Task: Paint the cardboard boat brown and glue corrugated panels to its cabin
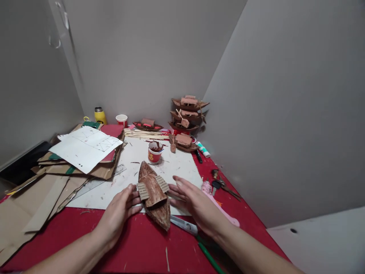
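A brown model boat (156,190) with a curved roof and two corrugated cardboard flaps lies at an angle over the near edge of the white sheet (102,193). My left hand (123,201) is beside its left side, fingers stretched towards the hull. On the other side, my right hand (185,194) has its fingers spread out, close to the right flap. Both hands look open; whether the fingertips touch the boat I cannot tell. A utility knife (184,225) lies under my right wrist, partly hidden. Beyond the boat stands a paper cup (155,153) smeared inside with brown paint.
Several finished model boats (189,102) are stacked at the back right, with another boat (147,124) further left. Thin sticks (145,134) lie before them. Cardboard (42,201) and a drawn-on paper (87,146) cover the left. Scissors (229,190) and a pink tool (216,205) lie right.
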Demonstrator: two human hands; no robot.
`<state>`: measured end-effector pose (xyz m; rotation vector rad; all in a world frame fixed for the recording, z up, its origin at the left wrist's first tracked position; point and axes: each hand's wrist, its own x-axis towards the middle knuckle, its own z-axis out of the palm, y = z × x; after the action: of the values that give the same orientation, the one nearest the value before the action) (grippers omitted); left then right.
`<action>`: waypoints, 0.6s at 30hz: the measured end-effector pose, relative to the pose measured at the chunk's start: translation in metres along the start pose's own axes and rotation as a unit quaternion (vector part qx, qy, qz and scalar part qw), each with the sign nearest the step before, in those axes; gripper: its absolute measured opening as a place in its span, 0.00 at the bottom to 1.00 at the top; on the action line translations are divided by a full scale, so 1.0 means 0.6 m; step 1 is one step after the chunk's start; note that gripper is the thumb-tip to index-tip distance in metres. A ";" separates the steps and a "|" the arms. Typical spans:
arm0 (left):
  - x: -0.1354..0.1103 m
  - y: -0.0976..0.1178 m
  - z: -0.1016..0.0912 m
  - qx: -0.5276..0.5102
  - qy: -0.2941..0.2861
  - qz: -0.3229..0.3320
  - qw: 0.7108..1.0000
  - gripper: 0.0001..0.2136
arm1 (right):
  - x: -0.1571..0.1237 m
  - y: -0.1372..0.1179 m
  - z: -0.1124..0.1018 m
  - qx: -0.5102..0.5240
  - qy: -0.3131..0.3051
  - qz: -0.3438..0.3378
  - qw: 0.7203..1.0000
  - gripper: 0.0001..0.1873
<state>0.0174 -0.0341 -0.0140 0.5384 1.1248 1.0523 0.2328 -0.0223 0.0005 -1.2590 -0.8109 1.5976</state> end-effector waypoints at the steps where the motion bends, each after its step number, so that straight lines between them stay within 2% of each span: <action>1: 0.001 -0.001 0.003 0.000 -0.003 0.004 1.000 0.21 | -0.004 0.006 0.005 0.003 -0.008 0.004 1.000 0.31; 7: 0.001 -0.003 0.011 -0.012 -0.010 0.048 0.999 0.19 | -0.023 0.021 0.026 -0.019 -0.047 -0.039 0.998 0.33; 11: -0.010 -0.012 0.015 -0.042 -0.068 0.092 0.993 0.13 | -0.046 0.022 0.041 -0.013 -0.086 -0.105 0.991 0.36; 14: -0.019 -0.021 0.026 -0.075 -0.101 0.132 0.983 0.15 | -0.063 0.022 0.057 0.010 -0.112 -0.151 0.982 0.37; 16: -0.026 -0.024 0.036 -0.113 -0.092 0.130 0.981 0.18 | -0.071 0.024 0.067 0.017 -0.121 -0.175 0.977 0.37; 18: -0.034 -0.024 0.044 -0.156 -0.086 0.090 0.980 0.20 | -0.076 0.028 0.073 0.013 -0.133 -0.197 0.971 0.38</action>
<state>0.0462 -0.0546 -0.0064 0.4753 0.7503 1.2873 0.1891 -0.0689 0.0134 -0.8087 -1.1271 1.4572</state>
